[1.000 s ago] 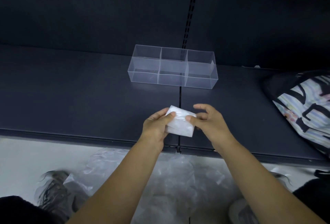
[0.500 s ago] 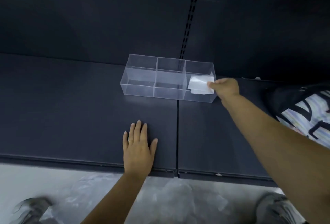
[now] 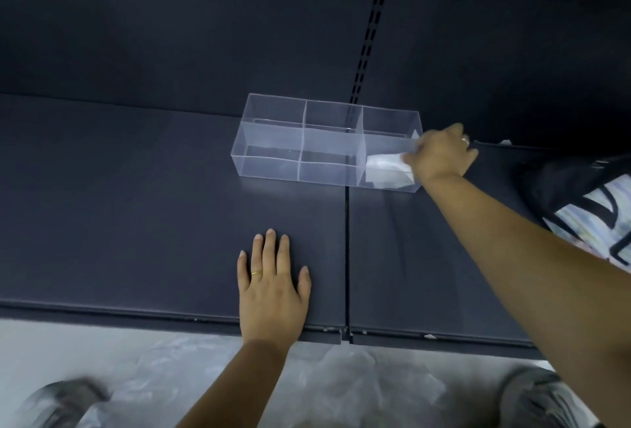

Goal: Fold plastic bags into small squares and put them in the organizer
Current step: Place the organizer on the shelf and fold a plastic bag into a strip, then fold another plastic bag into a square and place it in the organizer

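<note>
Head view: the right grip (image 3: 440, 154) reaches over the right end wall of the organizer (image 3: 269, 124), thumb and forefinger apparently pinching the edge of the folded bag (image 3: 386, 173).
Folded bag: it lies low in the near right compartment.
Left grip (image 3: 273, 291): flat with straight fingers, pressing on the shelf (image 3: 136, 205) and holding nothing.
Risk: once let go, the springy plastic may unfold, and a hand pulling out could snag the wall and shift the light organizer.
Around: loose plastic (image 3: 358, 380) lies on the floor below, and a patterned cloth (image 3: 587, 219) sits just right of the arm.
</note>
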